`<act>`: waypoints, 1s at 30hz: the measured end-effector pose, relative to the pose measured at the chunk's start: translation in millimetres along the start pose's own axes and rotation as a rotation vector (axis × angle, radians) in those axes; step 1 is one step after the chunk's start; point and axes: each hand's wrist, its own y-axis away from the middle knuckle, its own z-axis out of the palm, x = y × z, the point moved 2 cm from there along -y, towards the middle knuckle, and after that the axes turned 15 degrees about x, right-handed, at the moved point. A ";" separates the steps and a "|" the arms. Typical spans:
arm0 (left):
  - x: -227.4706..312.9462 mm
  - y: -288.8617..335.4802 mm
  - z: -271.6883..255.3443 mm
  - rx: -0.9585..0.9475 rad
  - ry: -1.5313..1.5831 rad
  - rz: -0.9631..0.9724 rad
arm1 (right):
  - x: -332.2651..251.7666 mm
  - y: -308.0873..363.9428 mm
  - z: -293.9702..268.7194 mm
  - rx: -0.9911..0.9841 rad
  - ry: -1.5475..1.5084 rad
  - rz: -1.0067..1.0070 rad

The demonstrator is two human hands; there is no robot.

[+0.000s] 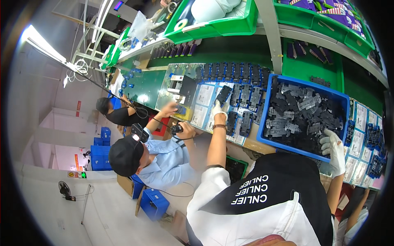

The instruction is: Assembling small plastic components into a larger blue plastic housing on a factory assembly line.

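Note:
My left hand (pixel 219 110), in a white glove, grips the near end of a black toy-car base (pixel 223 94) over the left part of the bench. Next to it stand rows of blue toy-car bodies (pixel 234 72) with dark bases on top. My right hand (pixel 333 151), also gloved, is at the right rim of a blue bin (pixel 262 125), its fingers apart and reaching over the edge. Loose black and grey car bases (pixel 308 102) fill the bin in a jumbled heap. Nothing shows in my right hand.
On my left a co-worker in a light blue shirt (pixel 168 164) handles a yellow fixture (pixel 183 112) by a small machine (pixel 182 88). More car bodies (pixel 374 139) lie on printed sheets at the right. Green trays (pixel 213 28) sit on the shelf above; a metal post (pixel 269 37) stands behind the bin.

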 end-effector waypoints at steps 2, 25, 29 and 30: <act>-7.5 -24.1 8.8 0.018 -0.027 -0.027 | -1.8 -0.5 -9.2 0.033 0.003 -0.004; 18.6 48.0 -28.8 -0.230 -0.567 0.025 | 249.8 -131.4 -410.9 0.653 -0.377 0.275; 62.7 164.4 -96.6 -0.256 -0.395 0.141 | 279.8 -212.1 -442.3 0.525 -0.483 0.351; 43.9 154.3 -106.9 -0.341 -0.323 0.097 | 267.4 -214.0 -528.6 0.671 -0.335 0.327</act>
